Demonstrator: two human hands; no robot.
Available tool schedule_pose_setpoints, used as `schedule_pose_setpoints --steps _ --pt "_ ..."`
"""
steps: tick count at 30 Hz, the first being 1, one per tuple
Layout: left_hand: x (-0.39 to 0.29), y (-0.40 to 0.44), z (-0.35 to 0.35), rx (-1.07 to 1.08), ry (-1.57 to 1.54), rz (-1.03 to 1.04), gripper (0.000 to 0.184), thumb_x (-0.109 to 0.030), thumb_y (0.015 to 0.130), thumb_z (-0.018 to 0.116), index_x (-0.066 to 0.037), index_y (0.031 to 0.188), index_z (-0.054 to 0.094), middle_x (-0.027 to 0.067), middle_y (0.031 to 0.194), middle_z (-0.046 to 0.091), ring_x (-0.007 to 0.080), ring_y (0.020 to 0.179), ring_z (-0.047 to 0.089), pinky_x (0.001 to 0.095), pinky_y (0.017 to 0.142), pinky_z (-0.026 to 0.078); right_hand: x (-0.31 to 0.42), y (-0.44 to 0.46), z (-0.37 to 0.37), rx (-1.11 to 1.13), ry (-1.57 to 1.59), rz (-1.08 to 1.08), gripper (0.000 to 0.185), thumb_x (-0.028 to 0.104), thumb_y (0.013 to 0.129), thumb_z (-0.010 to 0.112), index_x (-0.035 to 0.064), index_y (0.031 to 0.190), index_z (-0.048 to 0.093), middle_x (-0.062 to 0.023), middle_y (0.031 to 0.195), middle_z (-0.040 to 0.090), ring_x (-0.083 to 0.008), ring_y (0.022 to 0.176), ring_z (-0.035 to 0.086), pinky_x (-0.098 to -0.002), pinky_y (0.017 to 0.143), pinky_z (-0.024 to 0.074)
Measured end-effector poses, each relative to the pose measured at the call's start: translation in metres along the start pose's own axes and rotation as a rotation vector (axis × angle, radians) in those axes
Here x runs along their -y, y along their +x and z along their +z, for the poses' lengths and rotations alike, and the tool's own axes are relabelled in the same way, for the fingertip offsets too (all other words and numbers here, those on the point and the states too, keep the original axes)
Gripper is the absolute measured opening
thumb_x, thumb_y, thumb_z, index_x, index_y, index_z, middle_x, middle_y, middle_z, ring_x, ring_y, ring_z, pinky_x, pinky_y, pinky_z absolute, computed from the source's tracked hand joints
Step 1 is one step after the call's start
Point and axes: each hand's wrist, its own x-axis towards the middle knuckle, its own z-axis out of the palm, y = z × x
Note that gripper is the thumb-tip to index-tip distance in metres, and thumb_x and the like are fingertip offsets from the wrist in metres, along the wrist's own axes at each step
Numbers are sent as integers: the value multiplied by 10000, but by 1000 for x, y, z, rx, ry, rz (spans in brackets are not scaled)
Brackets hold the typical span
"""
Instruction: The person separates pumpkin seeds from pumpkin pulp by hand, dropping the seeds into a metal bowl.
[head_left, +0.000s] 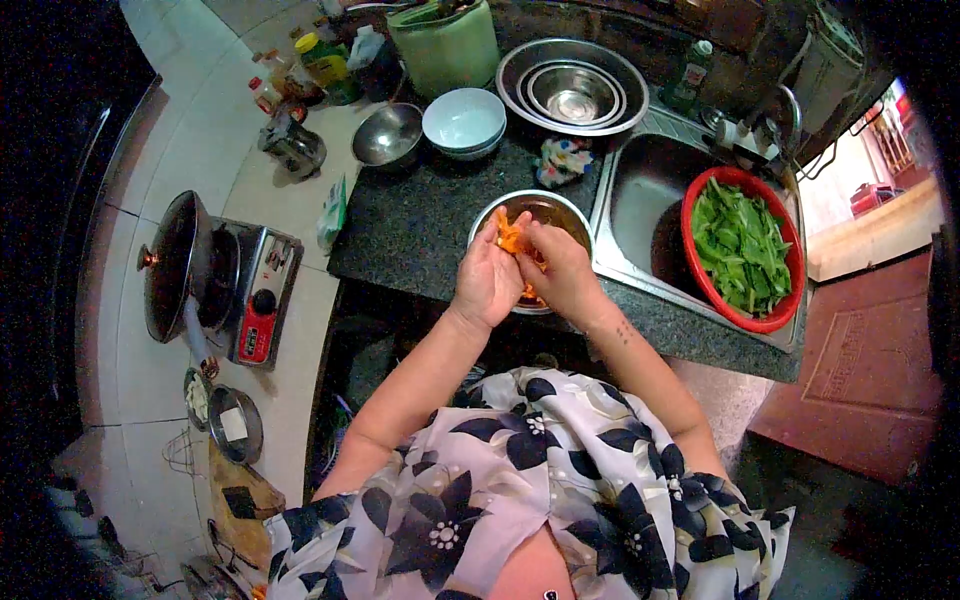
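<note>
My left hand (pixel 487 278) is turned palm up over a steel bowl (pixel 482 222), with bright orange pieces (pixel 510 236) lying on its fingers. They look thin and soft, but their kind is not clear. My right hand (pixel 560 262) meets it from the right, fingers bent together against the same pieces; its fingertips are partly hidden. More orange bits show inside the bowl below both hands. The bowl stands on the dark counter, just left of the sink.
A red basin (pixel 799 262) of green leaves sits over the sink's right side (pixel 640 200). Behind are nested steel bowls (pixel 572 92), pale blue bowls (pixel 464 120), a metal bowl (pixel 388 137) and a patterned cloth (pixel 563 162). At left, a wok (pixel 178 265) rests on a gas stove (pixel 268 290).
</note>
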Motion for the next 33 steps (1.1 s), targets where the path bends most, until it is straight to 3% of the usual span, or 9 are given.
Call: schedule_pose_setpoints --steps 10,13,17,20,21,24,26,31,33 --pt "-1 2 -9 -23 54 70 352 -270 860 456 -114 1176 455 150 1213 471 285 1116 449 405 994 308 -15 -7 2 59 133 147 186 26 776 541 12 957 586 -135 865 606 -216 809 594 -282 718 456" --pt "-7 0 -7 30 -42 42 360 -128 880 378 -86 1232 316 143 1202 428 238 1140 402 355 1001 296 -15 -6 1 11 257 266 188 50 821 521 13 995 583 -98 893 618 -149 834 582 -252 749 449" --pt "-9 -2 -10 52 130 80 555 28 779 375 -81 1305 232 152 1273 367 252 1187 363 353 1020 279 -14 -1 -10 52 514 467 236 110 812 555 33 1034 579 -125 965 622 -222 882 603 -309 773 457" --pt "-8 -2 -11 20 266 123 659 86 722 382 -82 1332 202 166 1311 346 271 1209 349 356 1032 265 -28 0 -13 102 627 439 205 91 845 523 6 1022 581 -70 914 617 -123 823 573 -245 727 458" --pt "-8 -2 -11 11 318 128 684 103 720 371 -82 1346 168 168 1317 339 271 1222 334 354 1034 261 -32 -1 -15 202 149 309 201 93 838 525 9 1008 591 -78 919 627 -133 827 588 -246 725 461" --pt "-7 0 -9 10 478 132 731 141 720 345 -78 1368 87 168 1336 315 270 1247 304 356 1035 258 -39 -6 -9 221 51 355 213 114 801 560 29 993 598 -129 933 624 -243 866 601 -309 776 460" --pt "-4 -3 -14 -8 571 126 738 149 730 341 -74 1372 53 163 1347 303 264 1250 302 360 1031 263 -35 -6 -9 99 327 428 226 100 779 593 30 994 595 -127 940 624 -232 866 603 -306 771 465" --pt "-6 -2 -5 71 842 67 706 118 766 292 -59 1373 -21 148 1370 249 224 1253 288 306 1030 236 -25 3 -5 83 272 125 204 81 765 617 23 959 589 -72 865 615 -153 816 585 -259 724 460" --pt "-4 -3 2 61 1017 74 706 113 763 291 -50 1371 -28 160 1361 268 241 1246 297 312 1022 254 -8 10 -9 124 148 58 192 107 736 622 32 911 595 -115 866 602 -262 818 574 -339 738 454"
